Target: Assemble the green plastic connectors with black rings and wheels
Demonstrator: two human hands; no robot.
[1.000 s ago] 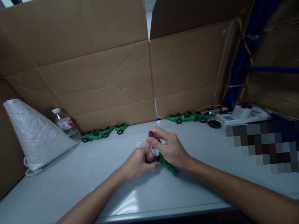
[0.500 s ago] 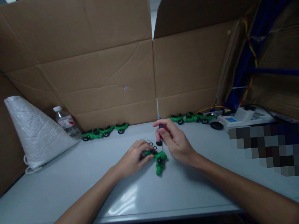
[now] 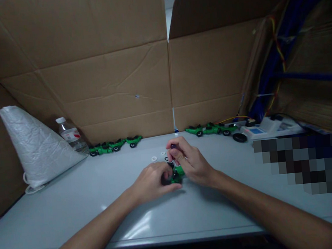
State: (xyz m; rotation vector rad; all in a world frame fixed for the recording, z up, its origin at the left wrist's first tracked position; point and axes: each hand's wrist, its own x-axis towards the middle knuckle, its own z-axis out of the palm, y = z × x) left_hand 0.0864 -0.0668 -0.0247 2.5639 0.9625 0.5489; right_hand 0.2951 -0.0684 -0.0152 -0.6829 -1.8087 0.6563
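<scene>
My left hand [image 3: 150, 182] is curled around a small green toy vehicle [image 3: 178, 172] with black parts, low over the table. Part of the toy is hidden behind the fingers. My right hand [image 3: 195, 163] grips a screwdriver [image 3: 173, 146] by its dark handle, above the toy. The screwdriver's tip is not visible behind the hand. Just beyond the hands lie a white ring [image 3: 154, 158], a smaller white ring [image 3: 163, 153] and a black ring [image 3: 166, 159].
Several green toy vehicles stand along the cardboard wall [image 3: 116, 86], some at left [image 3: 132, 141], others at right [image 3: 227, 129]. A white bag [image 3: 40, 151] and a water bottle [image 3: 71, 135] are at left. A black disc [image 3: 239, 137] lies near a white power strip [image 3: 266, 129].
The green toy has turned, and my left hand now covers more of it. My right hand has shifted slightly left and down with the screwdriver. The larger white ring has come into view.
</scene>
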